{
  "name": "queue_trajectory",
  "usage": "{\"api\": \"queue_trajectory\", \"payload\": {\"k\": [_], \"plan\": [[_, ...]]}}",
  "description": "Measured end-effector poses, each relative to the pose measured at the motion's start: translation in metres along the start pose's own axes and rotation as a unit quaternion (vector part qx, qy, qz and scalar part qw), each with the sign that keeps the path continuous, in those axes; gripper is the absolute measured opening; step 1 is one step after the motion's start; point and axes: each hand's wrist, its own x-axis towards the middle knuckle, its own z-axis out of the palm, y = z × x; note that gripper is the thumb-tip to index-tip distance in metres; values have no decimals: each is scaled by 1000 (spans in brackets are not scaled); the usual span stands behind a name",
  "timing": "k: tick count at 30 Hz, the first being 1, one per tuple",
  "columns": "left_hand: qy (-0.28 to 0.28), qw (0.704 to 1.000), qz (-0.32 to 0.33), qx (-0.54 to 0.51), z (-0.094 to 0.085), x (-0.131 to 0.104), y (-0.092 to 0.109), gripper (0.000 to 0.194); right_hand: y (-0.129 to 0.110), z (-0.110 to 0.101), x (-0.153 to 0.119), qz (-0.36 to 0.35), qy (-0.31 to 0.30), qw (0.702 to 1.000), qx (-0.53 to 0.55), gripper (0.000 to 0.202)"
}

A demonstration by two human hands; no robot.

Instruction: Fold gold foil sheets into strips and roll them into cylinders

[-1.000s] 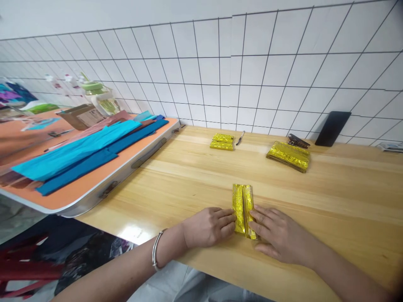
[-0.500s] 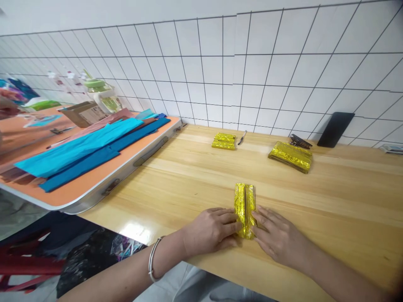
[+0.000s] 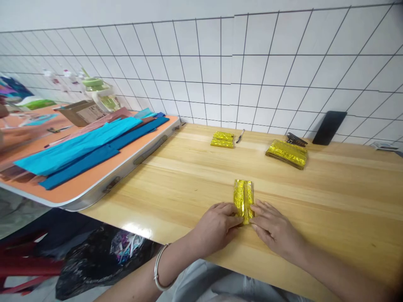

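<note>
A folded strip of gold foil paper [image 3: 243, 197] lies on the wooden table [image 3: 189, 176], its two long flaps meeting at a centre crease. My left hand [image 3: 217, 228] presses its fingertips on the strip's near left corner. My right hand [image 3: 275, 230] presses on the near right corner. Both hands lie flat, fingers pinching the near end of the strip between them. A metal bangle [image 3: 159, 268] circles my left wrist.
A small pile of folded gold pieces [image 3: 222, 140] and a pen [image 3: 240, 136] lie at the back. A stack of gold foil sheets [image 3: 287, 154], a black clip [image 3: 296, 139] and a dark phone [image 3: 329, 128] stand near the tiled wall. An orange table [image 3: 78, 184] with blue paper strips [image 3: 78, 149] adjoins on the left.
Both hands have slid toward the near end of the gold strip and closed in on it, so the fingertips now nearly meet. The view has shifted slightly.
</note>
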Motion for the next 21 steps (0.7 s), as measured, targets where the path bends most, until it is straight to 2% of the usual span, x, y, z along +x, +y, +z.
{"api": "queue_trajectory", "payload": {"k": [7,12,21], "plan": [[51,996,3,-71,9,-6,-7,24,0,7,-5,-1,24,1000,-1,22],[56,994,-17,-87,14,-8,-6,24,-7,6,-3,5,39,999,-26,23],[50,993,-34,-100,10,-7,-2,20,-15,4,-2,26,8,998,-53,27]]}}
